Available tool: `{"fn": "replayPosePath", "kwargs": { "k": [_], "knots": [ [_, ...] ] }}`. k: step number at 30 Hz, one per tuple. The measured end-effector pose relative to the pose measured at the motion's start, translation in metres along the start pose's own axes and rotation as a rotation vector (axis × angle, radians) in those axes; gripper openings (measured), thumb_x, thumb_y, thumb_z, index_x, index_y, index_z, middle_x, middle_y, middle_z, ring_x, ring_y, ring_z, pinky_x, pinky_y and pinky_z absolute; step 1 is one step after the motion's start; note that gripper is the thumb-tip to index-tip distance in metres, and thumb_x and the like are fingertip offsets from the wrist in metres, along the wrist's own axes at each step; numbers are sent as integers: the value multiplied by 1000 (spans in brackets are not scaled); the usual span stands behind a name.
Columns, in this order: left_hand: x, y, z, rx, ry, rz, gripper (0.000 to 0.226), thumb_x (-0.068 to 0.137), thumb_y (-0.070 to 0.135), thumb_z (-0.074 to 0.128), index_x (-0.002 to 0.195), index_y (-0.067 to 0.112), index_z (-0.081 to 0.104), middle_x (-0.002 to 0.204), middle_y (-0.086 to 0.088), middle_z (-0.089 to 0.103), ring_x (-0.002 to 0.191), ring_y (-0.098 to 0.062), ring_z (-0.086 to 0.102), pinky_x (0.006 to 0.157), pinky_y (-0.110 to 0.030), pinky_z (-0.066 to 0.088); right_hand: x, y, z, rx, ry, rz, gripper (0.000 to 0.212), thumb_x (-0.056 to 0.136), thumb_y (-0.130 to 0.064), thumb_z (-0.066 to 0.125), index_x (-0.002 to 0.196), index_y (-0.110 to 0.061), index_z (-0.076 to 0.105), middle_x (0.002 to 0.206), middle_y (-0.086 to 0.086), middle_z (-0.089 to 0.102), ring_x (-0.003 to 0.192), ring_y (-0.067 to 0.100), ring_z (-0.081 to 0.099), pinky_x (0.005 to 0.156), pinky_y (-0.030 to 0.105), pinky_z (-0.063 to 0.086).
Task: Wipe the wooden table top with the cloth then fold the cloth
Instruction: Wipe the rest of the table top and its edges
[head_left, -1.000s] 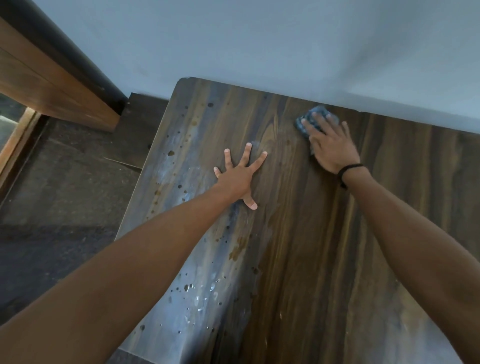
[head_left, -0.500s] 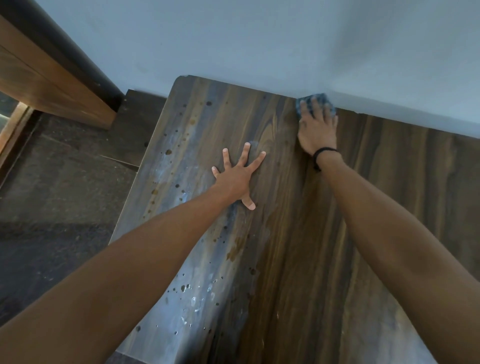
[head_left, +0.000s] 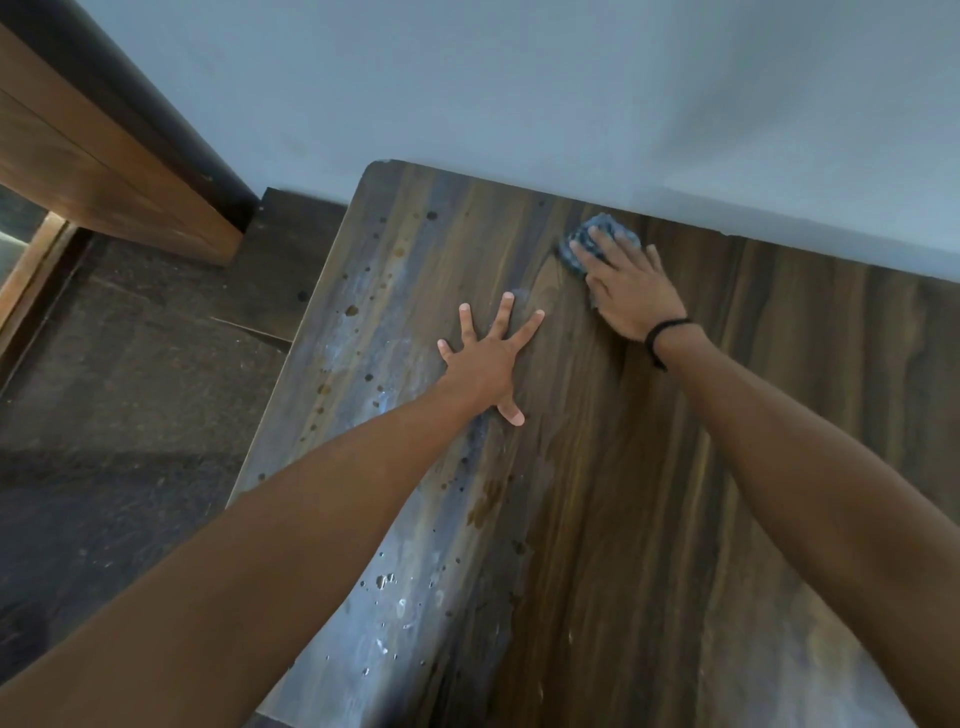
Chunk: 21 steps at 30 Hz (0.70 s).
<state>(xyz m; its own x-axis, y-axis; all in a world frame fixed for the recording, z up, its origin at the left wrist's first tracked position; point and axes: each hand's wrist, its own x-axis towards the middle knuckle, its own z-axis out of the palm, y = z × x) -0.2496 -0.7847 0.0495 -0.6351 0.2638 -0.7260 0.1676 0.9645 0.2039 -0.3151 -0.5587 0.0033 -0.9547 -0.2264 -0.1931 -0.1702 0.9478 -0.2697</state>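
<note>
At far edge by wall (head_left: 519, 104), blue-grey cloth (head_left: 626, 234) bunched under R hand (head_left: 631, 301), tabletop (head_left: 649, 519) spotted

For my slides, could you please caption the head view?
Right hand presses cloth on wooden table; left hand rests flat.

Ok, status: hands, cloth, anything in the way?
Left hand flat on table top, fingers spread. Right hand presses cloth down near the wall. Cloth bunched, not yet folded. Droplets and dark spots along the left edge.
</note>
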Motion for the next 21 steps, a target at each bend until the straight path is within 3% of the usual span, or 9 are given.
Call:
{"fn": "replayPosePath", "kwargs": {
  "k": [3,5,8,13,18,19,21],
  "knots": [
    [2,-4,4,-15,16,10,145,63,36,93,152,47,-22,155,9,-43,140,-49,-33,107,-79,6,15,-2,-11,87,12,232,55,106,-27,30,159,-33,17,168,-2,4,154,28,-2,123,56,3],
    [4,-7,6,-28,38,15,148,61,37,93,153,42,-23,156,10,-41,142,-49,-32,107,-79,6,5,-26,-1,88,42,209,55,106,-25,32,159,-31,18,168,1,5,154,31,-2,122,57,3],
    [2,-13,11,-56,76,32,151,59,43,93,155,32,-23,158,9,-37,144,-45,-29,111,-76,7,-45,-40,21,56,21,35,53,107,-28,29,159,-34,19,168,-3,7,154,27,-1,123,54,3],
    [-22,-51,35,-61,106,19,155,55,59,90,154,30,-26,157,4,-41,143,-40,-35,114,-70,-2,-88,-42,30,148,97,282,53,107,-25,31,158,-31,21,168,-2,8,154,29,1,123,55,3],
    [-53,-79,61,-38,51,-30,152,59,54,90,152,36,-28,154,4,-45,142,-40,-37,113,-73,-1,-132,-56,46,-26,18,-157,55,103,-25,35,157,-34,25,166,-3,19,153,28,14,121,55,14],
    [-56,-79,64,-32,47,-34,152,60,52,91,152,36,-28,155,3,-44,142,-41,-36,114,-73,1,-126,-44,41,-55,38,-158,56,103,-25,37,157,-34,26,166,-3,20,153,28,17,121,56,16],
    [-57,-77,65,-19,38,-43,152,60,47,92,152,35,-29,155,2,-44,142,-42,-34,114,-73,4,-99,-29,30,-7,72,12,54,105,-25,34,157,-34,24,167,-2,16,153,29,12,122,58,12]
  ]
}}
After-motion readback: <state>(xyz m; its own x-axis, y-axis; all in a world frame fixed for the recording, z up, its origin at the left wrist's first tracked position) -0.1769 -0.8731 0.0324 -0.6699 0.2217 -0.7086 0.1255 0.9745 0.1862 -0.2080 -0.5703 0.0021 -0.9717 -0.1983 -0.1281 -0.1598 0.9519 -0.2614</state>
